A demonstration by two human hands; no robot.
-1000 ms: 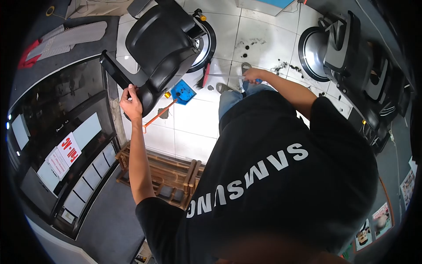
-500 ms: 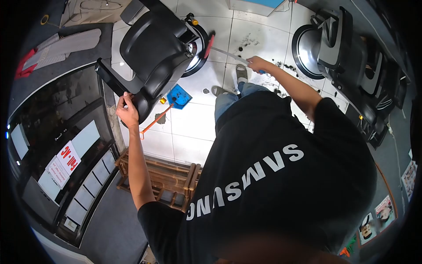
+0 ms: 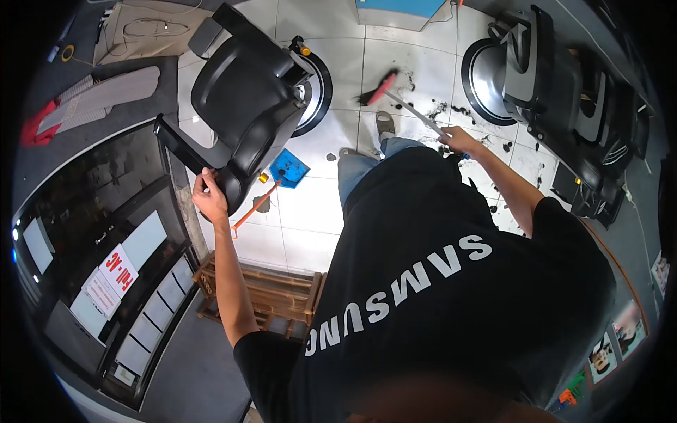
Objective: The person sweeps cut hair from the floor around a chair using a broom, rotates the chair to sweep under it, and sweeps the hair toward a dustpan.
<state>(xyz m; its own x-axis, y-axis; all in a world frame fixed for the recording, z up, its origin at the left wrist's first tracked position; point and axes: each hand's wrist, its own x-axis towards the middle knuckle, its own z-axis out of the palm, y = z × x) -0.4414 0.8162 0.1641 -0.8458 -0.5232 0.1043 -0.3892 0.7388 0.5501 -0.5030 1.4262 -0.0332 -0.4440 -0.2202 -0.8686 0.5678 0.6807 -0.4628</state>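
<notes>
My right hand (image 3: 462, 142) is wrapped round the handle of a broom (image 3: 416, 111) with a red head and dark bristles. Its bristles rest on the white tiles amid clumps of dark hair (image 3: 462, 111). At the left, my left hand (image 3: 210, 197) holds the edge of the black barber chair (image 3: 243, 84), by its armrest and backrest. A blue dustpan (image 3: 290, 171) with an orange handle lies on the floor beside that chair, with some dark hair in it.
A second black chair on a round metal base (image 3: 489, 79) stands at the right. A bamboo bench (image 3: 271, 285) is at the lower left, near a glass door (image 3: 99, 233). A blue-topped cabinet (image 3: 402, 8) is at the top. Sandalled feet stand on the tiles.
The broom head has swung from beside the left chair's base rightward to the middle of the floor. My right hand has moved right and down; my left hand stays at the chair.
</notes>
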